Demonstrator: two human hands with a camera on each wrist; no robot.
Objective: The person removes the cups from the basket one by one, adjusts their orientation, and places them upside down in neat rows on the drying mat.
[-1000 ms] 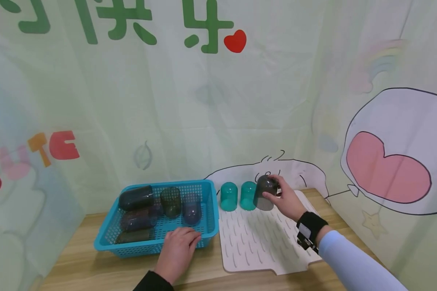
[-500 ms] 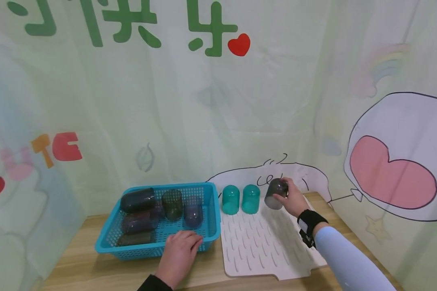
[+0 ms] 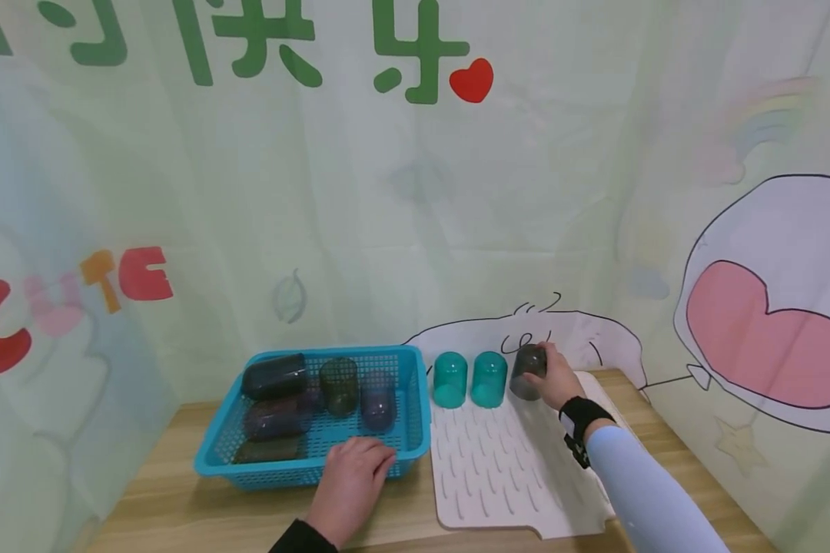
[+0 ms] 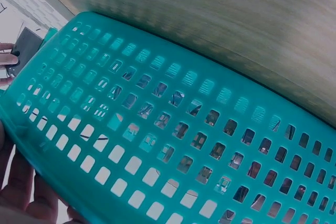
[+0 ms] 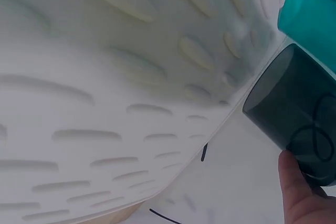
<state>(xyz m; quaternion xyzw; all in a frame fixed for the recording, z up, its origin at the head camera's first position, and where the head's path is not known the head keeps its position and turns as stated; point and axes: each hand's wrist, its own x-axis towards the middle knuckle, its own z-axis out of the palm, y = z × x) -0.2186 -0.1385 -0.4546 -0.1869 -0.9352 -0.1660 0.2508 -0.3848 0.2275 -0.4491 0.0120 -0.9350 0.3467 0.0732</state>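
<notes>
My right hand (image 3: pixel 559 378) grips a dark grey see-through cup (image 3: pixel 523 371), upside down, with its rim close at the far part of the white ridged draining mat (image 3: pixel 484 476). In the right wrist view a fingertip (image 5: pixel 294 174) presses the side of the grey cup (image 5: pixel 299 114). Two teal cups, one at the left (image 3: pixel 449 379) and one in the middle (image 3: pixel 489 379), stand upside down in a row beside it. My left hand (image 3: pixel 353 484) rests on the front rim of the blue basket (image 3: pixel 210 461), its fingers (image 4: pixel 18 182) over the edge in the left wrist view.
Several dark see-through cups lie in the basket, among them a black one (image 3: pixel 274 376), an olive one (image 3: pixel 339 385) and a purplish one (image 3: pixel 377 401). The wooden table (image 3: pixel 152 507) meets a printed cloth backdrop (image 3: pixel 360 230) behind and at the right.
My right hand has carried the grey cup right, away from the middle teal cup, and brought it down to the mat, more upright. My left hand has stayed at the basket rim.
</notes>
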